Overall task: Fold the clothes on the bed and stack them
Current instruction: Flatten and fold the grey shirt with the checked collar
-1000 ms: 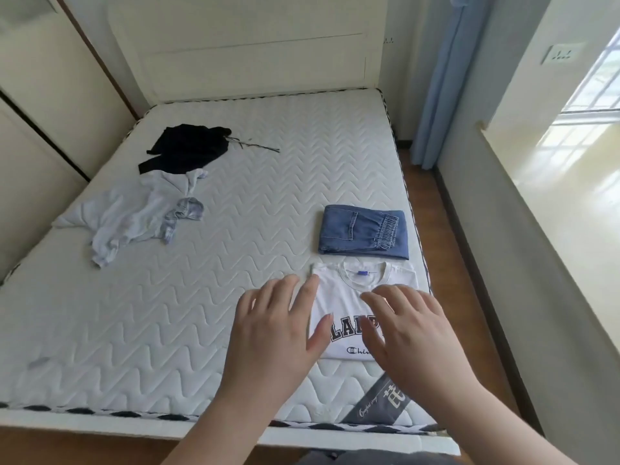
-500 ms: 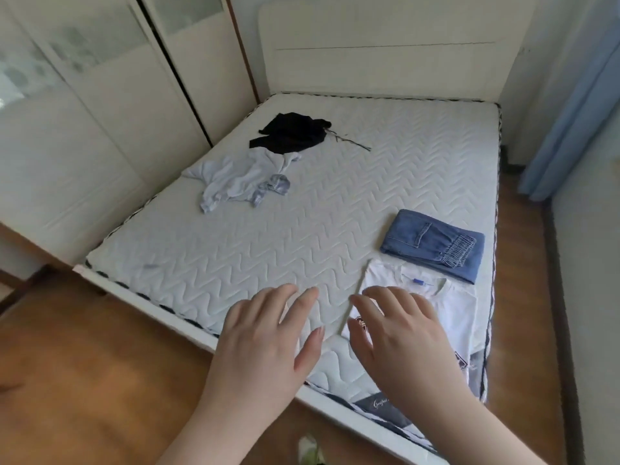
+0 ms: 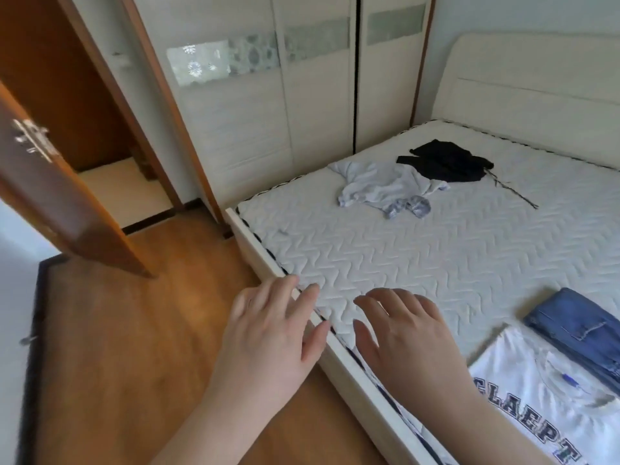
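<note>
A folded white T-shirt (image 3: 543,407) with dark lettering lies at the near right of the bed (image 3: 419,256). Folded blue jeans (image 3: 577,327) lie just beyond it, side by side. A crumpled pale blue garment (image 3: 379,186) and a crumpled black garment (image 3: 446,161) lie unfolded at the bed's far left side. My left hand (image 3: 271,333) hovers over the bed's foot corner with fingers spread and holds nothing. My right hand (image 3: 406,337) hovers above the mattress, fingers relaxed, also empty.
A wardrobe (image 3: 285,112) with sliding doors stands along the bed's left side. An open wooden door (image 3: 50,182) is at the left, over wooden floor (image 3: 134,330). The padded headboard (image 3: 536,95) rises at the far right.
The view has swung left along the foot of the bed. Both hands have left the white T-shirt and now hover near the bed's left corner, empty.
</note>
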### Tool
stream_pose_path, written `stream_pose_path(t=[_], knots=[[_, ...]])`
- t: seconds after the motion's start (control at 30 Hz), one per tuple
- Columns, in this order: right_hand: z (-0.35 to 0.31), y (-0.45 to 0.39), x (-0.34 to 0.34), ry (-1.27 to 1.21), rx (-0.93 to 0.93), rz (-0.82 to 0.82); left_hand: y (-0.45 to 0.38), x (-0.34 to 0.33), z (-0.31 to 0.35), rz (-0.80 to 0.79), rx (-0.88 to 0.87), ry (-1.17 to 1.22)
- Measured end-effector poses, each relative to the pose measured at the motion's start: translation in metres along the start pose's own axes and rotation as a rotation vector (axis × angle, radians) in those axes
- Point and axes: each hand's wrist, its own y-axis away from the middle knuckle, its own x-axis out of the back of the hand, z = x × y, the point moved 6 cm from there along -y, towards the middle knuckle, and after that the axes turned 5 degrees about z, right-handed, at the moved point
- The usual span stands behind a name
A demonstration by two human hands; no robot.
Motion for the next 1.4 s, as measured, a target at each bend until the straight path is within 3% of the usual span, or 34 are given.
stream_pose_path(t=[0.27,0.47,0.77,1.17,1.4], knots=[[-0.188,-0.075,-0.073,-0.171,0.259,-0.086,0.066,0.015,-0.187,-0.056,0.278,-0.116],[-0.269,-0.1,-0.117,-0.21,0.372,-0.141,0.097,0.017,-0.276,-0.012,0.401,-0.178],[-0.32,-0.155,-0.189,-0.291,0.487,-0.174,0.1,-0.038,-0.366,-0.017,0.493,-0.146],[-0.339,-0.293,-0.33,-0.317,0.535,-0.346,0.002,-0.118,-0.488,-0.108,0.498,-0.134],[-0.405,-0.35,-0.397,-0.36,0.68,-0.418,-0.01,-0.145,-0.562,-0.138,0.613,-0.168]])
